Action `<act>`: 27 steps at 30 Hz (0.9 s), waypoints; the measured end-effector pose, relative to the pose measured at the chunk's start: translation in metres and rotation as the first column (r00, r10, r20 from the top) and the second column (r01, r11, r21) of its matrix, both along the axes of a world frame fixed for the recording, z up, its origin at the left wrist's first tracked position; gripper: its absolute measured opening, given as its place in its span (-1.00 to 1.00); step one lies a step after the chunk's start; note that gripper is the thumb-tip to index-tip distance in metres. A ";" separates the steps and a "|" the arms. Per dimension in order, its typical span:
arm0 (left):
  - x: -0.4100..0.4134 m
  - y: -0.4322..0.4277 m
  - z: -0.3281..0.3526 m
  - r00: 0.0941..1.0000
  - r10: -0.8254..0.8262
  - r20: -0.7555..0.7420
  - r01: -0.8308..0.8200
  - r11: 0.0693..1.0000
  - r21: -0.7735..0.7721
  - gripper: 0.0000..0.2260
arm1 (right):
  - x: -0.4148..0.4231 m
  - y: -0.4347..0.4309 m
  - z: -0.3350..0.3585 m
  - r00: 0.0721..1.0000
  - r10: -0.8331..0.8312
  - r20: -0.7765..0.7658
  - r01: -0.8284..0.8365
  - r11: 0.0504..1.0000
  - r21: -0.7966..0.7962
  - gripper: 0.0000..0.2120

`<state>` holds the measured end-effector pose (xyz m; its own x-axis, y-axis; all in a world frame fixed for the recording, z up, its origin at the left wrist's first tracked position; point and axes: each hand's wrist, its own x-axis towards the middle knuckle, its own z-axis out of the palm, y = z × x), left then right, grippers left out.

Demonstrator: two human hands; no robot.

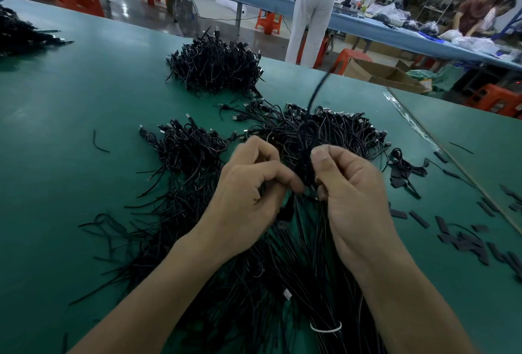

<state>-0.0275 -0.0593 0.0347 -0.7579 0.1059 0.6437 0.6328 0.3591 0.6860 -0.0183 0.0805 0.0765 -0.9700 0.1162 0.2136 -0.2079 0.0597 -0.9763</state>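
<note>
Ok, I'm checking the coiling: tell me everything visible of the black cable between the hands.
The black cable is thin, rubbery-looking wire folded into an upright loop. The left hand and the right hand pinch its lower part from either side. A blurred free end sticks up above the loop. It is held above a cable pile on the green table.

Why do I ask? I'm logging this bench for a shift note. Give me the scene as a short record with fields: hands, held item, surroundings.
Left hand: grips the coiled cable from its left
Right hand: pinches the same coil from its right
Cable state: black, looped, one blurred end rising above
Under hands: loose cables on the green table, some bound by a white tie
Behind: heaped pile of cables
Right side: black strips scattered
</note>
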 end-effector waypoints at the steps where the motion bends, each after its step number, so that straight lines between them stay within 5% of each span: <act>1: 0.001 0.002 0.001 1.000 -0.021 0.023 0.021 1.000 0.005 -0.79 | 0.001 0.000 0.003 0.999 0.004 -0.053 -0.001 0.998 0.060 -0.78; 4: 0.003 0.004 0.005 0.986 -0.092 0.141 0.083 0.994 0.071 -0.84 | 0.005 -0.001 0.005 0.987 0.068 -0.142 -0.034 0.973 0.230 -0.86; 9: 0.003 -0.003 0.006 0.885 -0.268 0.380 0.098 0.906 0.412 -0.68 | 0.011 -0.003 -0.004 0.986 0.132 -0.102 -0.087 0.929 0.361 -0.84; 16: -0.007 -0.009 0.007 0.787 -0.544 0.292 0.242 0.707 0.664 -0.56 | 0.007 0.005 -0.012 0.994 0.110 0.016 -0.110 0.944 0.310 -0.87; 19: -0.007 -0.012 0.007 0.747 -0.573 0.338 0.242 0.707 0.665 -0.62 | 0.005 0.007 -0.014 0.997 0.072 0.042 -0.080 0.961 0.266 -0.84; 23: -0.002 -0.014 0.010 0.804 -0.544 0.240 0.348 0.758 0.552 -0.86 | 0.001 0.007 -0.016 0.998 0.061 0.024 -0.065 0.964 0.259 -0.76; 27: -0.001 -0.014 0.010 0.868 -0.459 0.189 0.360 0.844 0.398 -0.89 | 0.002 0.010 -0.017 1.000 0.014 -0.026 -0.007 0.962 0.272 -0.71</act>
<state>-0.0282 -0.0735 0.0447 -0.8399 0.2594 0.4767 0.4437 -0.1776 0.8784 -0.0167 0.0907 0.0597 -0.9642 0.0401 0.2621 -0.2361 0.3196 -0.9177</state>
